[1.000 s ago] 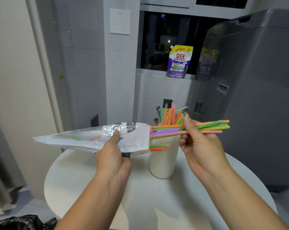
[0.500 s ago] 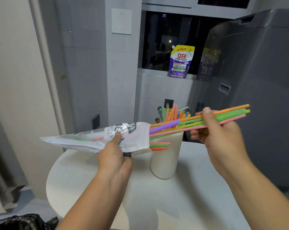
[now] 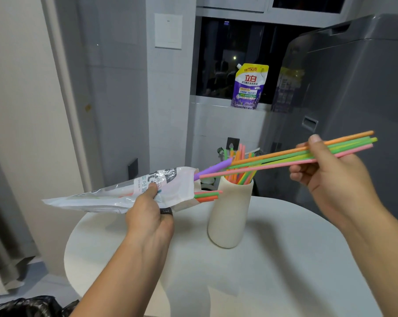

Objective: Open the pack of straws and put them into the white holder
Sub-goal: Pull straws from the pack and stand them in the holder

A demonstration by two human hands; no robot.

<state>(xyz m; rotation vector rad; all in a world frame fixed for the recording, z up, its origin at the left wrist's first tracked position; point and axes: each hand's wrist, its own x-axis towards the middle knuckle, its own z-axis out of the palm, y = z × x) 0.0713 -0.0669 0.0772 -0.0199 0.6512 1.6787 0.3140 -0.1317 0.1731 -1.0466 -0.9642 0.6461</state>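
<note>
My left hand [image 3: 148,213] grips the clear plastic straw pack [image 3: 115,195], held level above the table with its open mouth to the right. A purple straw [image 3: 212,169] and a few short green and orange straw ends [image 3: 208,195] stick out of that mouth. My right hand [image 3: 330,177] pinches a bundle of orange, green and pink straws [image 3: 284,156], nearly clear of the pack and slanting up to the right. The white holder [image 3: 230,216] stands upright on the table below the bundle, with several coloured straws [image 3: 241,173] in it.
The round white table [image 3: 273,271] carries the holder. A grey appliance [image 3: 353,88] rises close at the right. A purple detergent pouch [image 3: 249,86] leans on the window ledge behind. A black bag [image 3: 28,307] lies on the floor at the lower left.
My right hand has drawn the straw bundle to the right and upward, farther out of the pack. The left hand with the pack has stayed nearly still.
</note>
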